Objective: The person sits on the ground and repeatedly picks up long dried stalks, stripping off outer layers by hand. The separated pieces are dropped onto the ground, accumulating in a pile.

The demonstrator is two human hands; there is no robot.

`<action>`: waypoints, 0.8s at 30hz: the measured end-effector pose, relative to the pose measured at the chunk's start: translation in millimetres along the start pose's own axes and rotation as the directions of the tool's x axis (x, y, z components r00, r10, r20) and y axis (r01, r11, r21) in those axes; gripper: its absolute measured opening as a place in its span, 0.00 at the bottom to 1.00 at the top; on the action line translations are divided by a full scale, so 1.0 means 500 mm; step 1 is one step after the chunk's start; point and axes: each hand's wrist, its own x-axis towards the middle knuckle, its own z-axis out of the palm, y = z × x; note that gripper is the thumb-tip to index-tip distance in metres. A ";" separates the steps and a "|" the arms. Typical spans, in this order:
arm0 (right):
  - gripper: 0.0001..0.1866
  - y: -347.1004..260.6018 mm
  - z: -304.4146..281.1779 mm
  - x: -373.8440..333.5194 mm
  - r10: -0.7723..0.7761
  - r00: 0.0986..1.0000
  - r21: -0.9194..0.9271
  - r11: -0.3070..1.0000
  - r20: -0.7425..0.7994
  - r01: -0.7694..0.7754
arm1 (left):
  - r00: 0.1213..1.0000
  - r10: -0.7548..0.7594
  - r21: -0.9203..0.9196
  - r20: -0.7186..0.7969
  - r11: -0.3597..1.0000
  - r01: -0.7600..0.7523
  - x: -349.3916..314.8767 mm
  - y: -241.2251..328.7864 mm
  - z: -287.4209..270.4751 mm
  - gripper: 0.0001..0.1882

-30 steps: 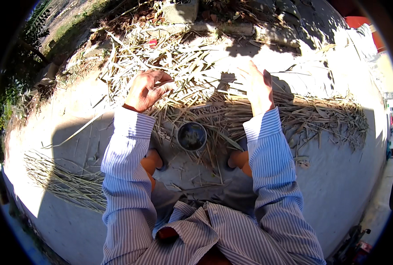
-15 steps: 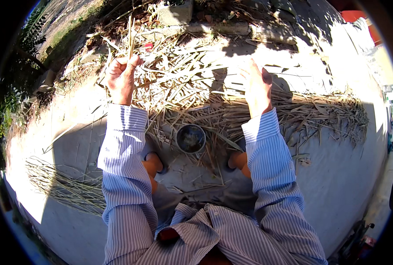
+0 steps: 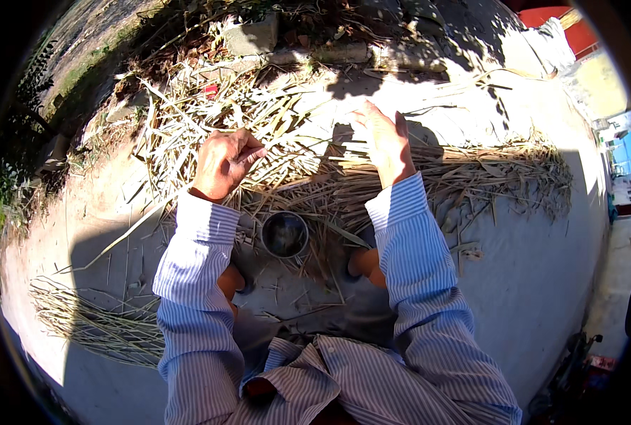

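Observation:
My left hand (image 3: 227,164) is closed in a pinch above the heap of dry straw (image 3: 188,117); whatever its fingers hold is hidden. A long pale stalk (image 3: 127,232) runs from the lower left up toward that wrist; I cannot tell if it reaches the fingers. My right hand (image 3: 387,147) has its fingers stretched out and thumb apart, over the left end of a bundle of dry stalks (image 3: 471,164). Beyond its fingertips a long dry leaf (image 3: 503,73) curves off to the right; glare hides whether they touch. Between my forearms, a dark round bowl (image 3: 285,234) stands on the ground.
A sheaf of thin greenish stalks (image 3: 99,322) lies on the ground at the left. Along the far side are a concrete block (image 3: 251,35) and a low edging (image 3: 336,53). My feet are on either side of the bowl. A red object (image 3: 542,15) is at the far right.
My left hand has come nearer and to the right, turning palm down; the upright stalks seen in it before no longer show. The right hand has shifted slightly left. A long leaf now stretches out at the right.

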 end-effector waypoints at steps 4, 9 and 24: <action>0.10 -0.030 -0.058 -0.002 -0.070 0.985 0.220 0.975 0.157 0.035 | 0.972 -0.193 -0.149 0.134 0.966 0.213 -0.020 -0.016 -0.048 0.14; 0.07 -0.028 -0.059 0.000 -0.053 0.923 0.219 0.975 0.381 -0.035 | 0.875 -0.387 -0.422 0.290 0.769 0.480 -0.046 -0.075 -0.124 0.11; 0.13 0.044 0.091 -0.095 -0.020 0.943 0.084 0.996 0.331 -0.008 | 0.934 0.184 0.106 -0.305 0.982 -0.158 0.025 0.071 0.056 0.08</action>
